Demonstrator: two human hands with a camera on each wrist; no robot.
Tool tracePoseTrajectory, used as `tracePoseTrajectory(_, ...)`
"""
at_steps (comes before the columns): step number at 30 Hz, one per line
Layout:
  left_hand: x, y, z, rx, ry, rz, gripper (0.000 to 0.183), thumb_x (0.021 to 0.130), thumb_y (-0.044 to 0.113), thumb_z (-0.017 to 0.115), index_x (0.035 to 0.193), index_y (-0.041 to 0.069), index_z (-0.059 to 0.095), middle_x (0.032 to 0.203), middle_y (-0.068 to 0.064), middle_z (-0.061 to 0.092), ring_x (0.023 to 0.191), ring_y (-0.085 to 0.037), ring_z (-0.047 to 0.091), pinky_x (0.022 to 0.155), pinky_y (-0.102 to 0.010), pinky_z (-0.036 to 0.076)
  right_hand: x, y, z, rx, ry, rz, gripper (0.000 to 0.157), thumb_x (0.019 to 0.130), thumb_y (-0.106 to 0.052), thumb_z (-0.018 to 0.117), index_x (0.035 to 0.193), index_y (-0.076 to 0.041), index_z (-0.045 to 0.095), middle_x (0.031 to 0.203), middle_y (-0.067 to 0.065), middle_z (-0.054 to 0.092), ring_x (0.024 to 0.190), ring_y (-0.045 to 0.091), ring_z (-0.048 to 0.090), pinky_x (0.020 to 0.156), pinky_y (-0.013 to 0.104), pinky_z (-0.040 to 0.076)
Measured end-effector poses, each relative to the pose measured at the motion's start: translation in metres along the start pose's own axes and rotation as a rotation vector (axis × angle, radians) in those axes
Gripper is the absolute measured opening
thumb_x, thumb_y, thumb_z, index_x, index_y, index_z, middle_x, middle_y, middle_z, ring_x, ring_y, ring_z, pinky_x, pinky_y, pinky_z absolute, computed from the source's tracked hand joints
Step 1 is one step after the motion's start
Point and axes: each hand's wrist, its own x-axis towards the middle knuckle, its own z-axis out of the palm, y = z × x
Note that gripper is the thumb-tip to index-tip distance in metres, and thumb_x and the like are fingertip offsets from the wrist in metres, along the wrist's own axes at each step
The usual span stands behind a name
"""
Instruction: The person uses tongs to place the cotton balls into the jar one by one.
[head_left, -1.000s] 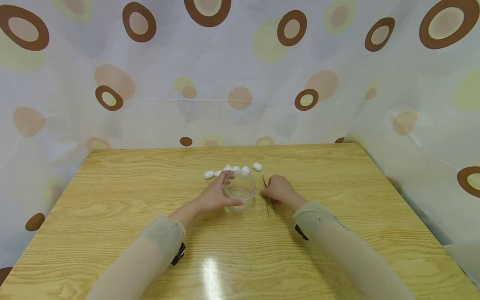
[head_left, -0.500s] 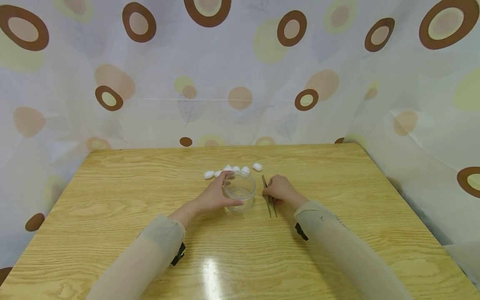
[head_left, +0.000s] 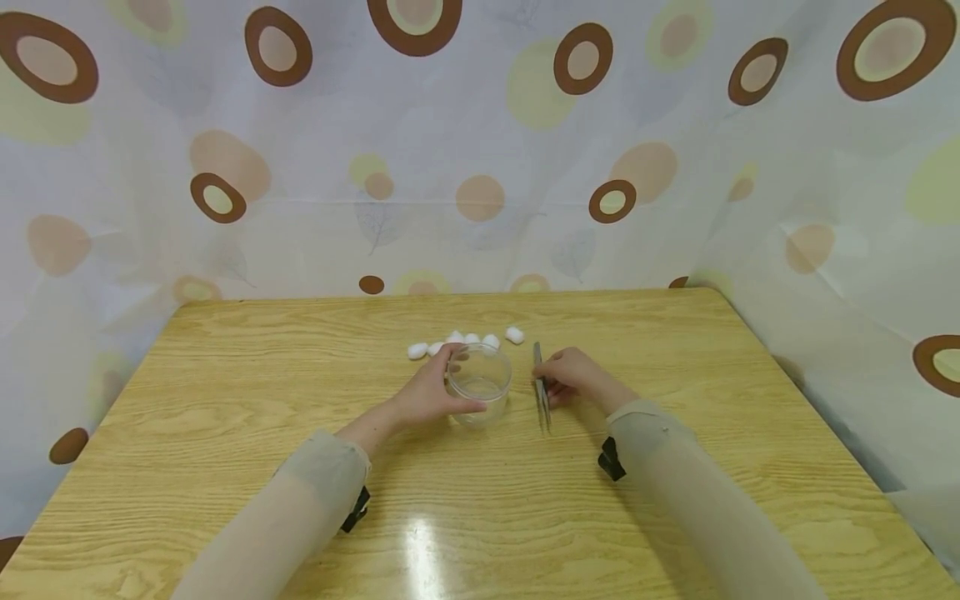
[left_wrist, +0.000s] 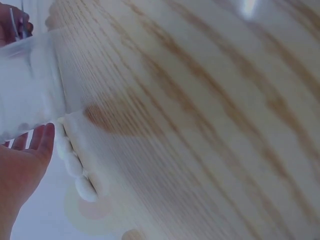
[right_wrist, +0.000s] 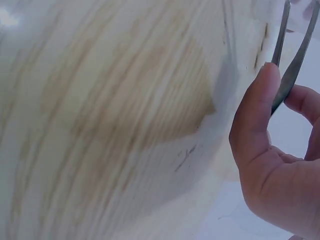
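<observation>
In the head view, the left hand (head_left: pixel 423 393) grasps a clear jar (head_left: pixel 495 410), with the thumb on the near side and the fingers on the far left side. The jar is upright, near the middle of the wooden table (head_left: pixel 480 517). To its right, near but not touching it, the right hand (head_left: pixel 577 377) pinches metal tweezers (head_left: pixel 542 404). The two legs of the tweezers point toward the person, with a narrow gap at the ends; if these ends touch the table, I cannot tell. Behind the jar there is a row of white balls (head_left: pixel 417 351), some partly covered by the left hand and the jar. One more white ball (head_left: pixel 514 335) lies apart, to the right of this row. Behind the table hangs a cloth (head_left: pixel 420 150) with brown, peach and yellow round shapes.

In the left wrist view, the jar is cut by the left edge, and the fingers of the left hand lie against its wall. The row of white balls is seen beside these fingers.

In the right wrist view, the thumb and a finger press the tweezers between them; the legs spread apart and leave the picture at the top.
</observation>
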Motion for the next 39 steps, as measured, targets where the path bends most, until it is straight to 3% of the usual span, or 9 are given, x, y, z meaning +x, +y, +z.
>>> tracePoseTrajectory(10, 0.000, -0.001, 0.000, -0.006, 0.006, 0.009, 0.087, 0.075, 0.025, 0.079, 0.143, 0.009, 0.026, 0.146, -0.014, 0.037, 0.134, -0.033, 0.036, 0.107, -0.049, 0.036, 0.002, 0.003, -0.014, 0.268, -0.065, 0.043, 0.018, 0.093, -0.012, 0.048, 0.100, 0.004, 0.051, 0.068, 0.002, 0.053, 0.057, 0.010, 0.057, 0.057, 0.022, 0.053)
tracePoseTrajectory(19, 0.000, -0.002, 0.000, -0.006, -0.002, 0.010, 0.086, 0.076, 0.025, 0.078, 0.143, 0.010, 0.026, 0.146, -0.015, 0.036, 0.134, -0.033, 0.035, 0.106, -0.049, 0.036, -0.002, 0.005, -0.026, 0.456, -0.086, 0.040, 0.014, 0.095, -0.010, 0.041, 0.090, 0.000, 0.049, 0.062, 0.002, 0.059, 0.057, 0.012, 0.062, 0.058, 0.022, 0.055)
tracePoseTrajectory(28, 0.000, -0.001, 0.000, 0.007, 0.000, 0.012, 0.086, 0.076, 0.025, 0.078, 0.143, 0.009, 0.027, 0.146, -0.015, 0.036, 0.133, -0.033, 0.037, 0.105, -0.049, 0.037, -0.009, 0.009, -0.036, 0.661, -0.096, 0.036, 0.017, 0.097, -0.011, 0.041, 0.110, 0.000, 0.043, 0.073, 0.005, 0.060, 0.063, 0.014, 0.064, 0.064, 0.024, 0.056)
tracePoseTrajectory(32, 0.000, 0.001, 0.000, 0.005, 0.001, 0.011, 0.086, 0.076, 0.025, 0.078, 0.143, 0.010, 0.027, 0.146, -0.015, 0.036, 0.134, -0.034, 0.036, 0.105, -0.050, 0.037, -0.011, 0.008, -0.041, 0.775, -0.142, 0.024, 0.013, 0.099, -0.011, 0.039, 0.100, -0.002, 0.048, 0.076, 0.008, 0.062, 0.066, 0.017, 0.068, 0.067, 0.025, 0.057)
tracePoseTrajectory(36, -0.001, 0.002, 0.000, 0.001, 0.003, 0.016, 0.085, 0.076, 0.025, 0.078, 0.143, 0.009, 0.027, 0.146, -0.015, 0.037, 0.133, -0.035, 0.037, 0.104, -0.050, 0.038, -0.012, 0.007, -0.046, 0.862, -0.152, 0.034, 0.023, 0.099, -0.009, 0.041, 0.084, -0.005, 0.058, 0.075, 0.010, 0.065, 0.067, 0.019, 0.069, 0.067, 0.026, 0.057)
tracePoseTrajectory(39, -0.001, 0.001, 0.000, -0.002, 0.003, 0.009, 0.085, 0.076, 0.025, 0.078, 0.143, 0.010, 0.027, 0.146, -0.014, 0.037, 0.133, -0.034, 0.036, 0.105, -0.050, 0.037, -0.012, 0.008, -0.049, 0.861, -0.140, 0.024, 0.032, 0.098, -0.009, 0.043, 0.076, -0.008, 0.065, 0.073, 0.009, 0.068, 0.068, 0.018, 0.069, 0.066, 0.024, 0.057)
